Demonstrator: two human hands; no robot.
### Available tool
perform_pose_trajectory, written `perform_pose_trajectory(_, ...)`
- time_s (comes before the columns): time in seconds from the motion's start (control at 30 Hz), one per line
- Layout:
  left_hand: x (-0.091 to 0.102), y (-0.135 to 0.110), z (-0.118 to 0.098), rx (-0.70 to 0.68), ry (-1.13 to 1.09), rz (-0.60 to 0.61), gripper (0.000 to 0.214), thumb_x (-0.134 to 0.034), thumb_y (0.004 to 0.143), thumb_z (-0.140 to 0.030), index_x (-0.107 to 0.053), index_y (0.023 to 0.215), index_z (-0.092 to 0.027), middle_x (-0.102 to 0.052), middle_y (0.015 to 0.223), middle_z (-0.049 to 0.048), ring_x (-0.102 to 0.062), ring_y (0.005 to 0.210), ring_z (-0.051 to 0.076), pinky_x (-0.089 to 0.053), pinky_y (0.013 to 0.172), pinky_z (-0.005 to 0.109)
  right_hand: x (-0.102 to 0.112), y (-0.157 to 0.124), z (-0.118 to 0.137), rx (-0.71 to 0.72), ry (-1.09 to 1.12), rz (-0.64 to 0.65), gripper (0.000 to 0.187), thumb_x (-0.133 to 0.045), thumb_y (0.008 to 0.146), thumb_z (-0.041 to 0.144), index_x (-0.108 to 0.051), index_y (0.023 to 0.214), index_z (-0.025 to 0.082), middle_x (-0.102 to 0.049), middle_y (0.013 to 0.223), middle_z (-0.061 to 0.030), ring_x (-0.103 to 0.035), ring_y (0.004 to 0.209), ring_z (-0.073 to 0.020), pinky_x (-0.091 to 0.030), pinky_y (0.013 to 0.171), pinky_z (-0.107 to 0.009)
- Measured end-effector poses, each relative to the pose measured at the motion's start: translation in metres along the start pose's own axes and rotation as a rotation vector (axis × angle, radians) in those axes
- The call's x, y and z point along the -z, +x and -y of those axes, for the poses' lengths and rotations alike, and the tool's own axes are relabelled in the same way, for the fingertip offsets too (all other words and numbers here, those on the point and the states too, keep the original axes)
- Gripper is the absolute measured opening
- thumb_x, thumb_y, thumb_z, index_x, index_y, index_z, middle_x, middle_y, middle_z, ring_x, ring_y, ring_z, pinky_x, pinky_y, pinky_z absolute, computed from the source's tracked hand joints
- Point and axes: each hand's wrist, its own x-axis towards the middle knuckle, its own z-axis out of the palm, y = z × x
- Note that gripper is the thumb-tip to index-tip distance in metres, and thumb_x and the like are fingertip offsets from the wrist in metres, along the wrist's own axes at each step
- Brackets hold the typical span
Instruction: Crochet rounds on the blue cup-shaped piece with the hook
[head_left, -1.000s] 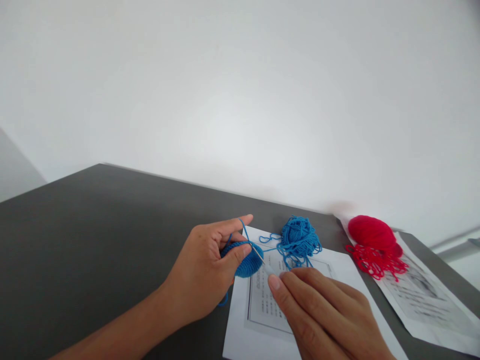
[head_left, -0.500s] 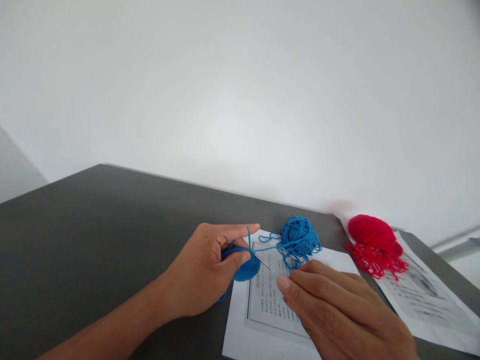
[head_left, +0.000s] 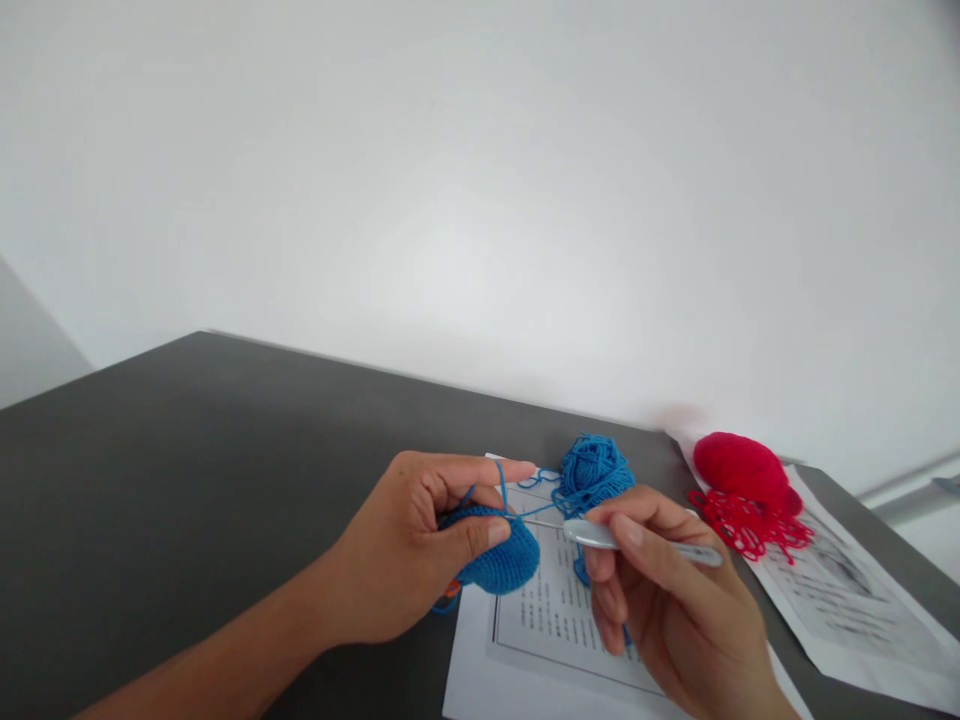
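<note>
My left hand point(head_left: 420, 545) pinches a blue crocheted piece point(head_left: 506, 562) between thumb and fingers. A strand of blue yarn loops over its outstretched index finger. In my right hand point(head_left: 675, 600) is a crochet hook point(head_left: 596, 534) with a grey handle, held between thumb and fingers. The hook's thin metal shaft points left and meets the top edge of the crocheted piece; its tip is hidden at the stitches. From there yarn runs to the ball of blue yarn point(head_left: 596, 470) behind my right hand. A small orange thing point(head_left: 451, 590) shows below my left hand.
Beneath my hands lies a printed sheet point(head_left: 480, 665) on the dark table point(head_left: 187, 480). To the right, a red yarn ball point(head_left: 739, 468) with loose strands rests on another printed sheet point(head_left: 862, 640). A white wall point(head_left: 450, 200) stands behind the table.
My right hand has turned, so the hook's handle now shows in its fingers. The crocheted piece has tilted and more of it is visible below my left thumb.
</note>
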Motion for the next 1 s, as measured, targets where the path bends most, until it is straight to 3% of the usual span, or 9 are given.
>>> perform_pose_trajectory(0.07, -0.003, 0.000, 0.000, -0.029, 0.015, -0.057, 0.021, -0.071, 0.086, -0.027, -0.083, 0.097, -0.014, -0.063, 0.066, -0.0007, -0.047, 0.046, 0.007, -0.039, 0.043, 0.018, -0.007, 0.003, -0.005, -0.043, 0.148, -0.026, 0.015, -0.076, 0.090, 0.032, -0.075, 0.086, 0.018, -0.071, 0.065, 0.0001, -0.061, 0.041, -0.0083, -0.051, 0.035, -0.015)
perform_pose_trajectory(0.23, -0.013, -0.001, 0.002, -0.048, -0.019, -0.176, 0.046, -0.071, 0.085, -0.028, -0.075, 0.129, -0.015, -0.069, 0.073, 0.0005, -0.048, 0.046, 0.008, -0.039, 0.040, 0.018, -0.024, 0.006, -0.015, 0.015, 0.217, -0.083, 0.013, -0.075, 0.091, 0.031, -0.074, 0.086, 0.019, -0.072, 0.066, 0.0008, -0.063, 0.044, -0.0080, -0.052, 0.037, -0.014)
perform_pose_trajectory(0.4, -0.021, -0.001, 0.001, -0.063, -0.043, -0.232, 0.049, -0.072, 0.084, -0.026, -0.073, 0.131, -0.012, -0.068, 0.068, -0.0014, -0.046, 0.046, 0.006, -0.041, 0.042, 0.017, -0.033, 0.002, -0.023, 0.278, -0.067, -0.076, 0.014, -0.068, 0.096, 0.029, -0.080, 0.102, 0.023, -0.072, 0.071, -0.0002, -0.072, 0.051, -0.0138, -0.060, 0.043, -0.022)
perform_pose_trajectory(0.63, -0.027, -0.003, 0.001, -0.044, -0.056, -0.274, 0.052, -0.072, 0.085, -0.031, -0.071, 0.133, -0.012, -0.070, 0.073, 0.0006, -0.054, 0.052, 0.011, -0.047, 0.047, 0.022, -0.038, -0.003, -0.022, 0.622, -0.522, -0.098, 0.025, -0.061, 0.098, 0.015, -0.078, 0.113, 0.025, -0.072, 0.075, 0.0003, -0.072, 0.052, -0.0131, -0.063, 0.055, -0.027)
perform_pose_trajectory(0.87, -0.031, -0.007, 0.007, -0.092, 0.026, -0.320, 0.044, -0.071, 0.086, -0.031, -0.077, 0.126, -0.013, -0.075, 0.078, 0.0043, -0.062, 0.066, 0.015, -0.049, 0.055, 0.022, -0.037, -0.003, -0.023, 0.674, -0.642, -0.117, 0.024, -0.058, 0.098, 0.010, -0.076, 0.109, 0.021, -0.068, 0.075, 0.0012, -0.069, 0.051, -0.0108, -0.059, 0.051, -0.023)
perform_pose_trajectory(1.0, -0.033, -0.006, 0.004, -0.037, -0.021, -0.336, 0.045, -0.073, 0.083, -0.032, -0.078, 0.123, -0.012, -0.080, 0.083, 0.0085, -0.067, 0.066, 0.019, -0.050, 0.054, 0.024, -0.039, -0.004, -0.022, 0.671, -0.698, -0.148, 0.022, -0.056, 0.100, 0.012, -0.077, 0.102, 0.020, -0.068, 0.071, 0.0016, -0.068, 0.048, -0.0102, -0.058, 0.050, -0.022)
